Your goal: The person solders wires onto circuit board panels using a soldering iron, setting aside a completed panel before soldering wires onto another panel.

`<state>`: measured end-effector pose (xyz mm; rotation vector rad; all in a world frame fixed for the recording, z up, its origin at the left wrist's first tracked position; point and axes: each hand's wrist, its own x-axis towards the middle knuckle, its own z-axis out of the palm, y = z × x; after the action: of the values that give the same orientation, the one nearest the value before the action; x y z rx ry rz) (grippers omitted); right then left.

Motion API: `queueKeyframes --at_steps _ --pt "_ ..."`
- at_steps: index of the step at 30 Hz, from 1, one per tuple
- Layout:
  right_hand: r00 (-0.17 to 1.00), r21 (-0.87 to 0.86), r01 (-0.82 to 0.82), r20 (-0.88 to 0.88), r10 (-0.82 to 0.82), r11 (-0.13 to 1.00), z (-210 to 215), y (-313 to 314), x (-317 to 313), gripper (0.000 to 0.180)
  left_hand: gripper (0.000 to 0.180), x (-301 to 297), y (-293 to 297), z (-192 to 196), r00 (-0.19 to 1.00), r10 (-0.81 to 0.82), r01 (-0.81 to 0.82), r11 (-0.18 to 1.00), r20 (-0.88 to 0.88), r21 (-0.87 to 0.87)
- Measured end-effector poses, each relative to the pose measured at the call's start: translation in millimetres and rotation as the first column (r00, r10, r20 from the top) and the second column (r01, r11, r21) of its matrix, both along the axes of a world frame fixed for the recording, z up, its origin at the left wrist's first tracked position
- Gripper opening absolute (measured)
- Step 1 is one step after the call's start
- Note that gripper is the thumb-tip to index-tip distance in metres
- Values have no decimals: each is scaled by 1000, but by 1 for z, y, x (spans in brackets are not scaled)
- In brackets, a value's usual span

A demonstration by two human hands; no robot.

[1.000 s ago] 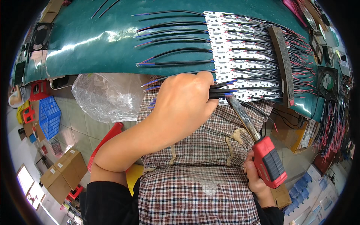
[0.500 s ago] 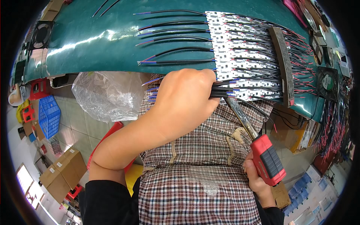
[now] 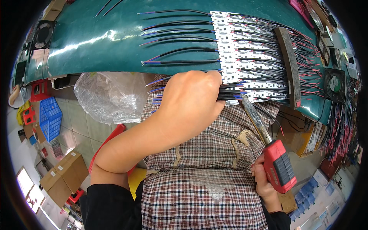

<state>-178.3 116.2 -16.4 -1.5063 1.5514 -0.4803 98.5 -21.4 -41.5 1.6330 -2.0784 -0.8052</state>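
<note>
My left hand [image 3: 193, 94] is closed around a bundle of black wires [image 3: 231, 94] with blue ends, at the near edge of a panel of white circuit boards [image 3: 226, 42]. Low on the right, my right hand [image 3: 264, 182] grips the red and black handle of a soldering iron [image 3: 281, 165]. Its metal shaft slants up and left, and the tip reaches the boards' near edge beside the bundled wire ends. Black wires [image 3: 180, 62] stick out leftward from the boards farther back. The fingertips of my left hand are hidden under its back.
A dark bar [image 3: 288, 69] lies across the red-tipped wires on the right of the boards. The green table [image 3: 96, 57] ends just short of my checked apron [image 3: 199, 161]. A clear plastic bag [image 3: 111, 99] hangs at its edge. Small fans [image 3: 334, 85] stand at both sides.
The soldering iron and my right hand have shifted slightly right, and the tip now sits farther right along the boards' near edge. My left hand stays almost still on the wires.
</note>
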Motion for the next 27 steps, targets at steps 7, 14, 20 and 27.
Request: queueKeyframes --at_steps 7,14,20,27 --pt "994 53 91 -61 -88 994 2 3 0 19 19 1 -3 -2 1000 2 -2 1000 -14 14" --pt "1000 37 -22 -6 22 999 -9 -1 0 20 20 2 -2 0 1000 11 -11 999 -6 40" --pt "999 4 -24 -23 24 1000 -9 -5 6 18 20 -1 1 -1 1000 -26 26 998 5 -62" --pt "1000 7 -12 4 12 1000 -13 -4 7 18 19 -3 2 1 1000 -10 10 999 1 -53"
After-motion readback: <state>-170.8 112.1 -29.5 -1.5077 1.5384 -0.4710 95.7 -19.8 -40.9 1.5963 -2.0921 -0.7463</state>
